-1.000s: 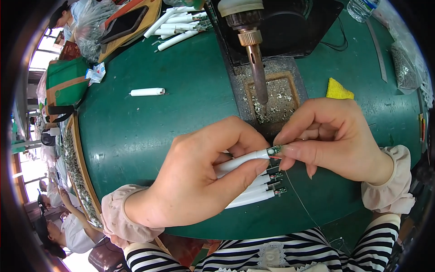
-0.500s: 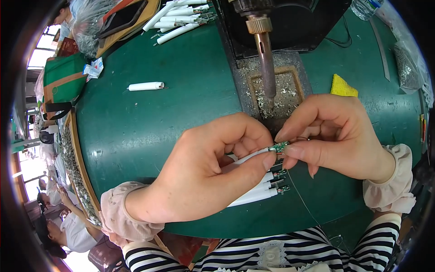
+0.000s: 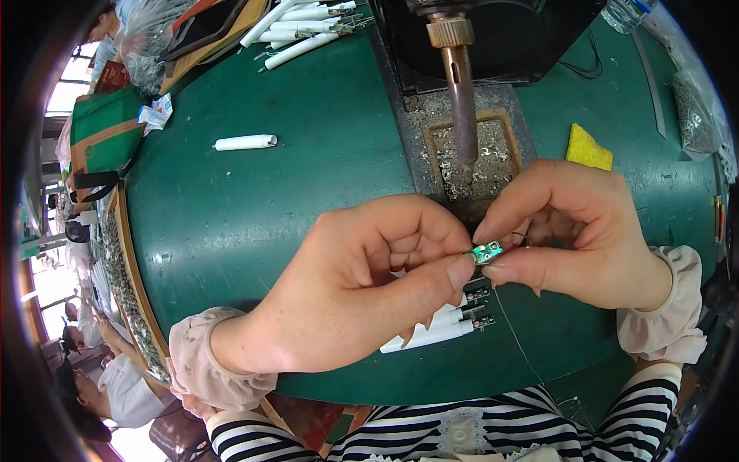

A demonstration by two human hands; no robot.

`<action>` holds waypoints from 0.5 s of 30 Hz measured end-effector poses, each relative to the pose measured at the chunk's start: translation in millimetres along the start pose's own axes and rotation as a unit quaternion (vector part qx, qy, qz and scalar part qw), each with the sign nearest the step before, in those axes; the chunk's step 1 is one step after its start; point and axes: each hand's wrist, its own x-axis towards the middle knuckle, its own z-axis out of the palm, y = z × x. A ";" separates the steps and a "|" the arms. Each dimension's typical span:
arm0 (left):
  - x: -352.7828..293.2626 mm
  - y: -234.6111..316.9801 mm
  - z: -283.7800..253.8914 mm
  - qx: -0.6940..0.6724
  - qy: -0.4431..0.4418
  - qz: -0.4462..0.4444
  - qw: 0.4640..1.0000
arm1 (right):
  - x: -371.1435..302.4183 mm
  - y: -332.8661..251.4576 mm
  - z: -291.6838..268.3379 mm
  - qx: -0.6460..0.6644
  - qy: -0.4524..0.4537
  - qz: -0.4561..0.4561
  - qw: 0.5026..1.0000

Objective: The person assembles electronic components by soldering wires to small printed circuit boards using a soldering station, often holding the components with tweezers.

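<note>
My left hand (image 3: 346,285) is closed, its thumb and index finger pinching a small green circuit board (image 3: 486,252). Hardly anything of the white tube behind the board shows past my fingers. On the board's other side, my right hand (image 3: 581,227) has thumb and index fingertips at its edge and pinches a thin dark wire (image 3: 523,238) that loops between the fingers. Under my left hand lie several white tubes (image 3: 435,333) with small boards at their right ends. A soldering iron (image 3: 463,108) points down just beyond my hands, its tip over a tray of solder scraps (image 3: 433,146).
A lone white tube (image 3: 246,142) lies on the green table (image 3: 308,169) at left. More white tubes (image 3: 308,32) are heaped at the back, near a phone (image 3: 206,31). A yellow sponge (image 3: 589,146) sits beyond my right hand; a plastic bottle (image 3: 625,14) is at far right.
The circuit board has turned so its face shows more, and the white tube has slipped from sight behind my left fingers. Both hands stay almost in place.
</note>
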 end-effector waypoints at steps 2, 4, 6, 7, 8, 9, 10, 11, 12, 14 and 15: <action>-0.3 0.2 0.1 -0.004 -0.002 -0.011 1.000 | 0.1 -0.2 -0.2 -0.037 -0.001 -0.021 0.999; -0.2 0.5 0.8 -0.010 -0.008 -0.007 1.000 | 0.3 -1.5 -0.8 -0.075 -0.002 -0.042 0.996; 1.4 -2.9 0.6 -0.003 -0.012 0.010 1.000 | 0.2 -2.1 -1.5 -0.138 -0.006 -0.046 0.989; 2.6 -4.8 0.6 0.004 -0.017 0.027 0.999 | 0.3 -1.0 -2.1 -0.138 -0.005 -0.045 0.989; 3.3 -6.1 1.5 0.003 -0.018 0.027 0.999 | 0.2 0.2 -2.7 -0.116 -0.008 -0.037 0.993; 1.3 -6.2 3.0 0.018 -0.005 0.041 0.999 | 0.5 0.5 -2.4 -0.091 -0.014 -0.030 0.995; -0.3 -6.2 3.9 0.033 0.008 0.055 0.998 | 0.5 0.7 -2.2 -0.090 -0.015 -0.031 0.995; -1.5 -6.1 4.0 0.034 0.011 0.054 0.998 | 0.5 0.9 -2.0 -0.034 -0.016 -0.007 0.999; -0.8 -7.2 3.7 0.046 0.014 0.061 0.997 | 0.4 1.4 -2.3 0.021 -0.014 0.018 1.000; 0.6 -9.9 3.1 0.057 0.017 0.067 0.996 | 0.4 2.8 -1.3 -0.028 -0.005 0.000 1.000; 0.5 -11.2 3.4 0.074 0.022 0.072 0.994 | 0.2 2.9 -0.4 -0.075 0.003 -0.021 0.997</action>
